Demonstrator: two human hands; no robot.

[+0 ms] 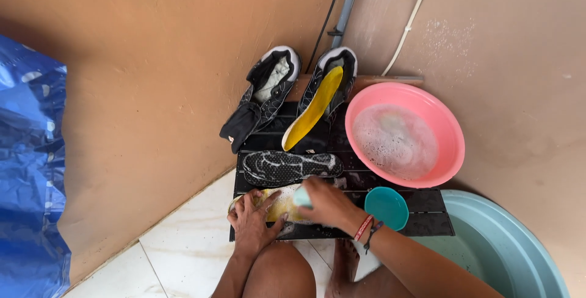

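A yellow insole (278,204), covered in suds, lies on a black slatted bench (427,212). My left hand (251,217) presses flat on its near end, fingers spread. My right hand (325,201) is closed around a small pale green scrubbing object (301,197) that rests on the insole. Just beyond lies a black insole with white speckles (290,167).
Two black shoes lean against the wall, one (266,93) with a grey lining, the other (332,78) with a yellow insole (314,107) sticking out. A pink basin (448,121) holds soapy water. A small teal bowl (387,207), a large pale green tub (506,243) and a blue tarp (30,170) are nearby.
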